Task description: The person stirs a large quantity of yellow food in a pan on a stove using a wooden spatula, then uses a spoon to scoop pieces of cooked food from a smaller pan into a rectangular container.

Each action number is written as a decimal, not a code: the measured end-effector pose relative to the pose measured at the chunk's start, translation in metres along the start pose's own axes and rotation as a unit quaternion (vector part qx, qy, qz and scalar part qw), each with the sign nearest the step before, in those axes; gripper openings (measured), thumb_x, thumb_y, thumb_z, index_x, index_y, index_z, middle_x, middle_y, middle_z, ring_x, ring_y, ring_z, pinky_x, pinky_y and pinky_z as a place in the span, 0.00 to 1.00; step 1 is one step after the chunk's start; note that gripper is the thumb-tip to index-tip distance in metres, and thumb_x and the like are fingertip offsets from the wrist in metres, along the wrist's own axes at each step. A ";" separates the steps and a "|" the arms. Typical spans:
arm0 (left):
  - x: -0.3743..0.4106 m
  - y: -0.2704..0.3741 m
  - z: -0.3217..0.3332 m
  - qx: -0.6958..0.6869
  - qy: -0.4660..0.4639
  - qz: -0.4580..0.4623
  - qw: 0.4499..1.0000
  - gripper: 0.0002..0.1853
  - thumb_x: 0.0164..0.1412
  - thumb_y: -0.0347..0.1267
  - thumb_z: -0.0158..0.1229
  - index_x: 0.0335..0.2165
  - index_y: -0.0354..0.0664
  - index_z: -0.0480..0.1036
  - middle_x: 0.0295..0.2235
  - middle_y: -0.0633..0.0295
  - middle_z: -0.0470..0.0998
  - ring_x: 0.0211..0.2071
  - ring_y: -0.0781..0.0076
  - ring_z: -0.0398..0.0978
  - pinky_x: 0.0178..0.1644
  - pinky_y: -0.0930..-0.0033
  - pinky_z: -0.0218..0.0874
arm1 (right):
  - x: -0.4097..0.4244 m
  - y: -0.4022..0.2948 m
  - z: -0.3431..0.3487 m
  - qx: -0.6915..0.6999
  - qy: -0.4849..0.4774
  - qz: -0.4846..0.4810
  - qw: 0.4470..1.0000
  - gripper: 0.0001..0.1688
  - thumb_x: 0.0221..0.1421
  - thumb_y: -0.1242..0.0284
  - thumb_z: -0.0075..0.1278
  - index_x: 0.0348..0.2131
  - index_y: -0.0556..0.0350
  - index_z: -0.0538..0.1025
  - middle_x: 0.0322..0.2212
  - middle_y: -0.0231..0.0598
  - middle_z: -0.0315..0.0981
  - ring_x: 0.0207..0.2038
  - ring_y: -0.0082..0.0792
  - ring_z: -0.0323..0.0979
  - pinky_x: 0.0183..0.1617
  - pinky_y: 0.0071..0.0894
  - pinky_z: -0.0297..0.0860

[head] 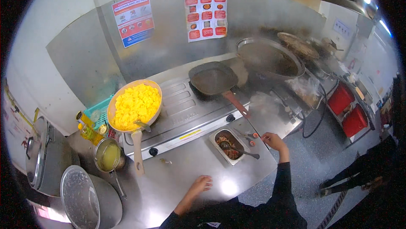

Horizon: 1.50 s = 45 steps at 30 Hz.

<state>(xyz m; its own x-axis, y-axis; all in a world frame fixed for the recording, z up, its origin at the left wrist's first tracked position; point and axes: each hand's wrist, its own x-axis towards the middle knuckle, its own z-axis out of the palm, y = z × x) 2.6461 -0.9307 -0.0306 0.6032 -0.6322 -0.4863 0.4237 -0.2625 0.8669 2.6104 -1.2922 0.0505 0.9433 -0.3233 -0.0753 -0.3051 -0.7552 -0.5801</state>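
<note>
Over the front of the steel counter (177, 178), my left hand (201, 185) hovers with loosely bent fingers and nothing in it. My right hand (274, 141) is at the counter's right end, its fingers curved; I see nothing held in it. Just left of it lie scissors with orange-red handle loops (252, 139). Beside them stands a rectangular steel food pan (213, 136) of chopped reddish food (234, 154), with a dark-handled ladle (247, 153) resting in it. On the stove (180, 114), a square dark grill pan (214, 78) points its brown handle toward me.
A cream frying pan (110, 114) full of scrambled egg (136, 103) sits on the left burner, its handle overhanging the counter. To the left are a strainer over a pot (109, 157), a large metal pot (109, 197) and oil bottles (90, 134). A wide wok (271, 57) steams at right. Another person's legs (352, 168) show at right.
</note>
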 end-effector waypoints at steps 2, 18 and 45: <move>-0.011 0.047 0.039 -0.015 0.020 -0.009 1.000 0.16 0.49 0.38 0.42 0.35 0.39 0.60 0.32 0.60 0.64 0.32 0.70 0.64 0.34 0.71 0.58 | 0.009 -0.003 0.001 0.052 -0.041 0.004 0.998 0.14 0.42 0.65 0.42 0.26 0.59 0.68 0.17 0.41 0.66 0.20 0.31 0.66 0.24 0.27 0.62; 0.096 0.019 0.128 -0.139 0.227 0.098 0.959 0.13 0.52 0.29 0.37 0.35 0.31 0.53 0.30 0.53 0.64 0.28 0.65 0.69 0.29 0.75 0.64 | 0.002 -0.034 0.019 -0.300 -0.085 -0.296 0.903 0.10 0.40 0.73 0.37 0.25 0.59 0.67 0.16 0.45 0.65 0.20 0.41 0.67 0.22 0.38 0.63; 0.114 0.024 0.171 -0.212 0.333 0.147 0.907 0.08 0.52 0.26 0.33 0.33 0.36 0.48 0.34 0.53 0.59 0.29 0.65 0.67 0.28 0.72 0.64 | 0.050 -0.010 0.053 -0.162 -0.104 -0.319 0.928 0.07 0.38 0.76 0.37 0.19 0.61 0.66 0.14 0.50 0.64 0.20 0.46 0.65 0.21 0.39 0.62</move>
<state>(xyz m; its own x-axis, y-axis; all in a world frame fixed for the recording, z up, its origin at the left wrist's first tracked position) 2.6094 -1.1336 -0.0462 0.9468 -0.0125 -0.3214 0.3149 0.2395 0.9184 2.6670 -1.2707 0.0098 0.9404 0.3391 0.0253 0.3316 -0.8980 -0.2890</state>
